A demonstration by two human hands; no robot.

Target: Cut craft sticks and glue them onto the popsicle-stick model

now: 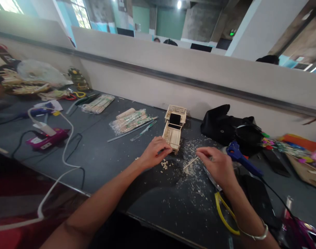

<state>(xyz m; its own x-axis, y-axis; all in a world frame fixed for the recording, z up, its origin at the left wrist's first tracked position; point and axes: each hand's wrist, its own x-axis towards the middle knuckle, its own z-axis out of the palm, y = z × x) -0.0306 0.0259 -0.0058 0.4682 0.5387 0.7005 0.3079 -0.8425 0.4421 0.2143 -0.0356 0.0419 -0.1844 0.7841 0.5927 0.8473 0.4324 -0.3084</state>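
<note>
A small model built of wooden sticks (173, 136) stands on the dark table, with a black rectangular piece (175, 119) in its middle. My left hand (156, 152) is closed in a pinch at the model's near left corner; whatever lies between its fingertips is too small to make out. To the right, my right hand (218, 166) pinches a thin wooden stick (191, 163), which points down and left over the table. Small cut wooden bits (164, 164) lie just below my left hand. Wood shavings (196, 180) are scattered under the stick and around it.
Bagged wooden sticks (132, 121) lie left of the model. A blue glue gun (240, 159) and yellow-handled scissors (221, 214) are by my right arm. A black bag (230, 128) sits behind. At left are a purple power strip (47, 139) and white cable (71, 138).
</note>
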